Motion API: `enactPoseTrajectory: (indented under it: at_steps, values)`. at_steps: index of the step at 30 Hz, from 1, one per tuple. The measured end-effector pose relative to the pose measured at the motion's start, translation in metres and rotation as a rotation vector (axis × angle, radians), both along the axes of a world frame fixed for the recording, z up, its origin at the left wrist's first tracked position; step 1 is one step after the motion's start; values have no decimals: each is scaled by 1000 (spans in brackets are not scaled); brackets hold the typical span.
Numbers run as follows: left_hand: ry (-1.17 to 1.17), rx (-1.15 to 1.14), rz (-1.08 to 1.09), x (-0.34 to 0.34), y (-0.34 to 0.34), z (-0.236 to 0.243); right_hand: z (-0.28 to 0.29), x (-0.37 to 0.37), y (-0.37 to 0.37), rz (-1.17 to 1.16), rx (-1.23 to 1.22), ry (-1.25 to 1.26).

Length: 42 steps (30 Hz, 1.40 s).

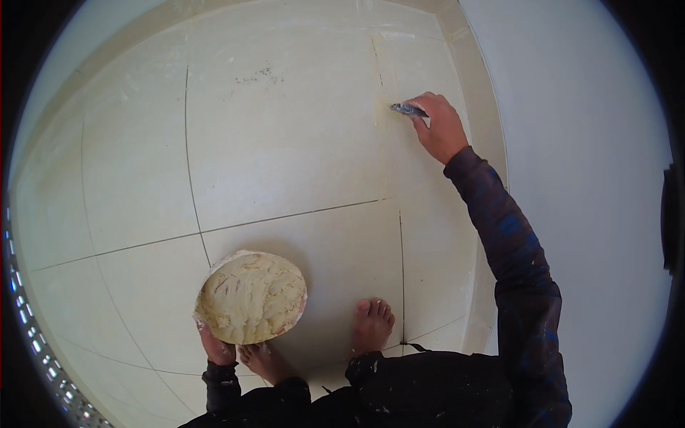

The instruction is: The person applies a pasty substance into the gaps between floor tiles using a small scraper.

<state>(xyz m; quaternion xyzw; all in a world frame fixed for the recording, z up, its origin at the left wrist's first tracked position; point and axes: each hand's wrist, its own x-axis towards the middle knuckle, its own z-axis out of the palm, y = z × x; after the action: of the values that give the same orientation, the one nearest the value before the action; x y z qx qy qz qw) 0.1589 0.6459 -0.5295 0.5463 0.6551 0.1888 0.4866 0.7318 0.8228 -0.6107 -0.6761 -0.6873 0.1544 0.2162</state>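
My left hand [216, 347] grips the lower left side of a round tub [199, 299], its fingers partly hidden beneath it. Thick cream-coloured grout [250, 296] fills the tub, its surface ridged and uneven. Out ahead, my right hand [442, 127] is closed on a small dark tool [408, 110] smeared with pale paste; its blade is not clear to see. The tool is over the floor beside a tile joint [379, 71], where a pale band of grout [385, 153] covers much of the line.
Large cream floor tiles [285, 157] spread around me, with dark open joints [189, 143] between several of them. A white wall [571, 143] with a tiled skirting [478, 93] runs along the right. Dark specks [262, 75] lie ahead. My bare feet [372, 324] stand near the tub.
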Motion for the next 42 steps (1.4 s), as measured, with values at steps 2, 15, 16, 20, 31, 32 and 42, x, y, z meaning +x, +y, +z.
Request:
enactPoseTrajectory:
  at_steps: [2,15,16,20,31,32,42]
  values:
    - [124,64,-143,1,6,2,-10,21,55,-74,56,-34]
    - [-462,-214,411,22,2,10,-9,-44,41,35,-24,-267]
    - [-470,-213,416,22,1,9,2,-50,30,41,-23,-274]
    - [-584,-237,605,23,0,1,31,-34,42,-89,-221,-186]
    - [-847,-289,767,2,-24,-45,65,-108,46,57,-142,-291]
    - [-643,-196,549,1,-21,-42,68,-98,59,31,-86,-291]
    - [-682,-156,578,15,-19,-31,42,-57,192,-175,25,-573]
